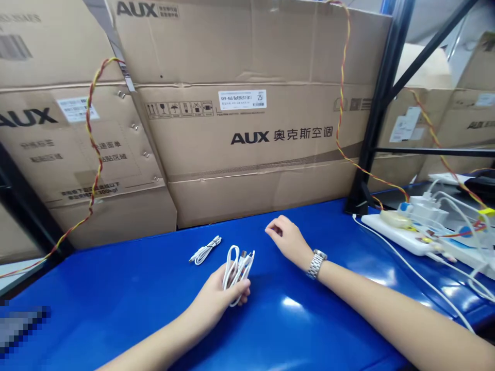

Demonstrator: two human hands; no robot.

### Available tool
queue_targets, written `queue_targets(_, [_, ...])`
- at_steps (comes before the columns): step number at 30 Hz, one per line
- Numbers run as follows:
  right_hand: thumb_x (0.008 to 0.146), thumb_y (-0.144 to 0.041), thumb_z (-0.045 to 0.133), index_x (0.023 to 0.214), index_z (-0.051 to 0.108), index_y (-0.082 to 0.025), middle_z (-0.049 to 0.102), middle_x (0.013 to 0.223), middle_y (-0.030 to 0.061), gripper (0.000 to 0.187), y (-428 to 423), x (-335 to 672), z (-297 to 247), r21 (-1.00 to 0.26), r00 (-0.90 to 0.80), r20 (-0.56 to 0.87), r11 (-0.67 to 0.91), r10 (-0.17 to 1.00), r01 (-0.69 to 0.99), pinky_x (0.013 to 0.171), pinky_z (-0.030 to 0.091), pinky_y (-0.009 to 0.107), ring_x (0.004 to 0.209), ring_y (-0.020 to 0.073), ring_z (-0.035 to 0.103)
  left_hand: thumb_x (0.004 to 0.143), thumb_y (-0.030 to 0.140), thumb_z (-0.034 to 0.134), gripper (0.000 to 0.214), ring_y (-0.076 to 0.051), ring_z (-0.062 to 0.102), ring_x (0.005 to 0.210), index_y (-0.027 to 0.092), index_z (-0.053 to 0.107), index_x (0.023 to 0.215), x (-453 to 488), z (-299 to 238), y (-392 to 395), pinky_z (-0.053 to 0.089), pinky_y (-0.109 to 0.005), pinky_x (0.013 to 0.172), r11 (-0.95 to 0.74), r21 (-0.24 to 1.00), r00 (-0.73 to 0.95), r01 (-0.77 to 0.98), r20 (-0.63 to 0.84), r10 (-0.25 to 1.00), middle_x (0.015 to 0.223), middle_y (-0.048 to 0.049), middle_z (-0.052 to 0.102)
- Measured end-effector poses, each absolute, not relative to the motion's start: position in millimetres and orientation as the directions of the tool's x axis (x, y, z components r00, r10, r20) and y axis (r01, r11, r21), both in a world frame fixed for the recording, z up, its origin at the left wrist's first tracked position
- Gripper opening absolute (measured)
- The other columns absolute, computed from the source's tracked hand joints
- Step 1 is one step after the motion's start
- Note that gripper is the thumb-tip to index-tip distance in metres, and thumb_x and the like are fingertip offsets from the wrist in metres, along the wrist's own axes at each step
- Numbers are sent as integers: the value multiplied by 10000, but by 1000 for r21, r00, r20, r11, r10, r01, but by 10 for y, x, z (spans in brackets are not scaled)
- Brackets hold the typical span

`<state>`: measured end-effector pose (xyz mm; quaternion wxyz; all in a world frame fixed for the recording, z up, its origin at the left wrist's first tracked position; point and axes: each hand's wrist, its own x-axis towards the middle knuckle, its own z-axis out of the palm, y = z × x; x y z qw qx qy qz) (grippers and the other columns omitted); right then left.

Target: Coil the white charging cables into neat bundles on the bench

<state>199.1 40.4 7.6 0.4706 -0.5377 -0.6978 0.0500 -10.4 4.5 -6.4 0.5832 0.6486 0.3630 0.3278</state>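
Observation:
My left hand (pixel 218 299) is closed round a looped white cable (pixel 237 268), whose coils and plug ends stick up above my fingers. A second white cable (pixel 205 250), bundled, lies on the blue table (pixel 135 293) just left of and beyond that hand. My right hand (pixel 288 239), with a metal watch (pixel 317 263) on its wrist, rests on the table further back. Its fingers are curled loosely inward and I see nothing in them.
Large brown AUX cartons (pixel 247 129) stand along the table's back edge. A black rack post (pixel 377 103) rises at the right. White power strips (pixel 417 234) with chargers and white leads lie at the right. Twisted red-yellow wires (pixel 95 149) hang over the cartons.

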Motion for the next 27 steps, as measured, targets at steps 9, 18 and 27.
queue_targets(9, [843, -341, 431, 973, 596, -198, 595, 907, 40, 254, 298, 1834, 78, -740, -165, 451, 471, 877, 481, 702, 441, 267, 776, 141, 554, 714, 352, 593, 257, -131, 562, 580, 151, 497, 845, -109, -61, 53, 418, -244, 543, -27, 996, 523, 85, -22, 852, 713, -12, 612])
queue_targets(18, [747, -283, 583, 994, 581, -170, 583, 761, 15, 272, 163, 1667, 46, -883, -405, 243, 374, 882, 284, 645, 421, 265, 692, 133, 528, 781, 508, 430, 370, -134, 568, 486, 170, 452, 928, -102, -68, 70, 381, -209, 411, 0, 999, 453, 33, -15, 891, 614, 9, 608])
queue_targets(27, [710, -303, 618, 773, 578, -164, 544, 665, -14, 157, 164, 1678, 29, -889, -408, 218, 353, 886, 291, 574, 386, 235, 621, 111, 484, 829, 491, 367, 541, -140, 598, 513, 253, 228, 1295, -112, -22, -7, 383, -204, 369, -11, 1000, 422, 13, 5, 907, 803, -18, 611])
